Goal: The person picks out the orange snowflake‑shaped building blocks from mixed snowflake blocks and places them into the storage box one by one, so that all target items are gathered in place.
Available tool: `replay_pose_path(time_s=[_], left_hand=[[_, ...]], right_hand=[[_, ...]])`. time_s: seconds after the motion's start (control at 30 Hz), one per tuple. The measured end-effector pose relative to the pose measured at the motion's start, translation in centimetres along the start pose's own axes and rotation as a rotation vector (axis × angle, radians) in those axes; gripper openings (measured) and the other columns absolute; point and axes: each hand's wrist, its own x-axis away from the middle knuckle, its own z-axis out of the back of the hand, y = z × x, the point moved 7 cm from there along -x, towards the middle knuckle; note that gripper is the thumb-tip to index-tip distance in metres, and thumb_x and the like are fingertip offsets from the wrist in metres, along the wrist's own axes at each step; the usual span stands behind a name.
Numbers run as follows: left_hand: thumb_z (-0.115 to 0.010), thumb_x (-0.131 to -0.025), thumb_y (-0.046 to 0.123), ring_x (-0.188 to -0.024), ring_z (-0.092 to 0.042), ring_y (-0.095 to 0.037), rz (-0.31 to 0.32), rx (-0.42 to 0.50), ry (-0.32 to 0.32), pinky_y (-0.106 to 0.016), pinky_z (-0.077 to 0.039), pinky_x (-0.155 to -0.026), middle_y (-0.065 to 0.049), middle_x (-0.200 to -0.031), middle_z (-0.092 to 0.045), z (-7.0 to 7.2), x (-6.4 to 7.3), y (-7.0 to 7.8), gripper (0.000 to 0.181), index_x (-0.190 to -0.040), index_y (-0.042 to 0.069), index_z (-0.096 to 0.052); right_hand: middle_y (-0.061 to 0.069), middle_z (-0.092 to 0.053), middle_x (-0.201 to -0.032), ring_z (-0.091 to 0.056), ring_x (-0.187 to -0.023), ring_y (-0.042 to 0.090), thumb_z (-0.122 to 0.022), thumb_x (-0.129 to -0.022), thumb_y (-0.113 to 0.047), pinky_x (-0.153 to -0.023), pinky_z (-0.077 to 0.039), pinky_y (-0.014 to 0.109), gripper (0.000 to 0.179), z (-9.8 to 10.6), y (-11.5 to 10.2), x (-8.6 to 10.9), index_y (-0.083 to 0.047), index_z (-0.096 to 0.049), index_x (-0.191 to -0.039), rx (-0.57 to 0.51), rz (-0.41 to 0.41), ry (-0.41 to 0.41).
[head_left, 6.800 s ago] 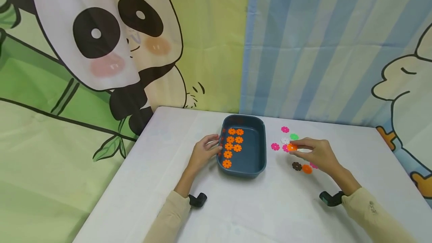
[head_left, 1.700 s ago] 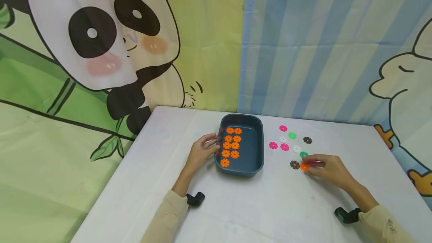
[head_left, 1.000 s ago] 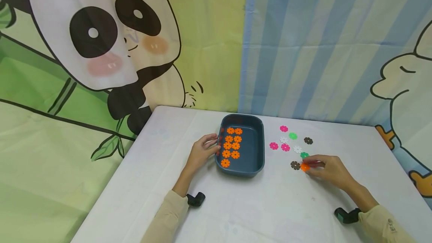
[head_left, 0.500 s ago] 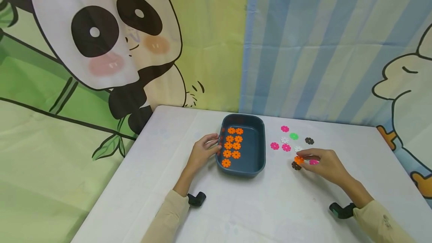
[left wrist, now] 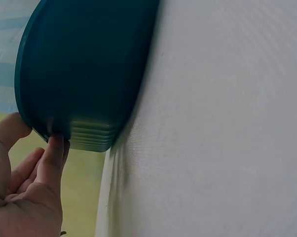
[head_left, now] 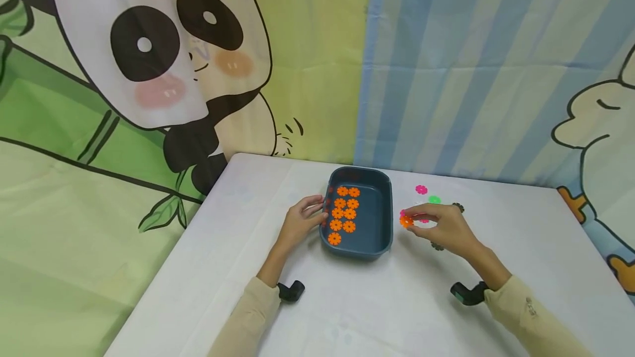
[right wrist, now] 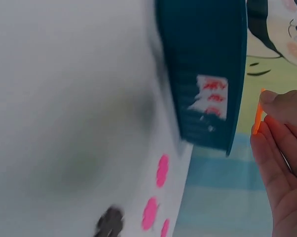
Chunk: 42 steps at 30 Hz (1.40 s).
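In the head view my right hand [head_left: 448, 230] pinches an orange flower-shaped plastic disc [head_left: 406, 220] between thumb and fingertips, just right of a dark blue rectangular tub [head_left: 372, 225]. The right wrist view has the same orange disc [right wrist: 258, 112] edge-on, raised beside the tub's outer wall [right wrist: 203, 59]. My left hand [head_left: 299, 222] holds the tub's left side; in the left wrist view its thumb [left wrist: 13, 129] lies at the rim and its fingers meet the outer wall. Several orange discs [head_left: 349, 214] lie flat in two columns along the tub's left half.
Right of the tub lie loose discs: a pink one [head_left: 421, 189], a green one [head_left: 434, 199] and dark brown ones [head_left: 437, 246], others partly hidden under my right hand. The white table [head_left: 347, 307] ends at a curtain [head_left: 421, 70] behind.
My right hand has lifted the orange disc from beside a brown one and carried it left to near the tub. Another orange disc joined those inside earlier. The left hand stays put.
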Motion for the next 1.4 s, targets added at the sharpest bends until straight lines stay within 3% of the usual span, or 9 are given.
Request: replay_pose_path(time_s=[0.2,0.33,0.57,0.77,1.13,1.4], left_hand=[[-0.070,-0.088,0.000,-0.128,-0.049,-0.039,-0.001,-0.002,-0.011,-0.024,-0.051,-0.094,-0.028,-0.139,-0.048,-0.1,0.1,-0.1,0.054,-0.136,-0.011,-0.047],[-0.070,-0.089,0.002,-0.129,-0.048,-0.038,-0.007,-0.017,-0.020,-0.022,-0.051,-0.094,-0.027,-0.140,-0.048,-0.2,0.0,0.2,0.056,-0.137,-0.011,-0.045],[-0.070,-0.085,-0.007,-0.129,-0.047,-0.042,-0.067,0.023,0.023,-0.034,-0.049,-0.098,-0.030,-0.139,-0.047,-0.5,-0.1,0.8,0.056,-0.135,-0.014,-0.045],[-0.070,-0.084,-0.009,-0.128,-0.047,-0.043,-0.074,0.036,0.026,-0.047,-0.044,-0.103,-0.032,-0.138,-0.047,-0.6,-0.1,1.0,0.057,-0.135,-0.015,-0.045],[-0.070,-0.086,-0.007,-0.127,-0.048,-0.042,-0.070,0.020,0.019,-0.047,-0.045,-0.103,-0.030,-0.139,-0.047,-0.3,0.0,0.9,0.056,-0.136,-0.014,-0.045],[-0.069,-0.086,-0.008,-0.128,-0.047,-0.042,-0.080,0.015,0.016,-0.045,-0.045,-0.103,-0.031,-0.139,-0.047,-0.1,-0.1,0.9,0.055,-0.135,-0.013,-0.045]], right_hand=[[-0.005,-0.072,-0.106,-0.069,-0.093,0.010,-0.082,-0.079,-0.011,-0.082,-0.057,0.022,0.036,-2.4,-1.9,-2.4,-0.015,-0.073,-0.113,-0.089,0.018,-0.039],[-0.005,-0.072,-0.106,-0.068,-0.093,0.008,-0.081,-0.080,-0.007,-0.083,-0.059,0.036,0.035,-4.3,-3.2,-3.6,-0.017,-0.072,-0.113,-0.149,0.043,-0.080],[0.003,-0.072,-0.104,-0.070,-0.090,0.016,-0.081,-0.076,0.000,-0.081,-0.058,0.047,0.035,-7.5,-4.6,-4.8,-0.006,-0.073,-0.110,-0.159,0.094,-0.117],[0.003,-0.073,-0.101,-0.070,-0.089,0.016,-0.084,-0.075,-0.004,-0.080,-0.059,0.043,0.035,-9.8,-5.3,-5.3,-0.007,-0.074,-0.108,-0.106,0.108,-0.166],[0.006,-0.074,-0.097,-0.069,-0.084,0.019,-0.083,-0.075,-0.004,-0.076,-0.061,0.037,0.034,-12.0,-5.9,-5.9,-0.001,-0.073,-0.108,0.005,0.174,-0.265],[0.005,-0.073,-0.095,-0.067,-0.083,0.018,-0.081,-0.078,-0.004,-0.077,-0.060,0.032,0.028,-13.4,-5.9,-6.0,-0.002,-0.074,-0.105,0.058,0.173,-0.387]])
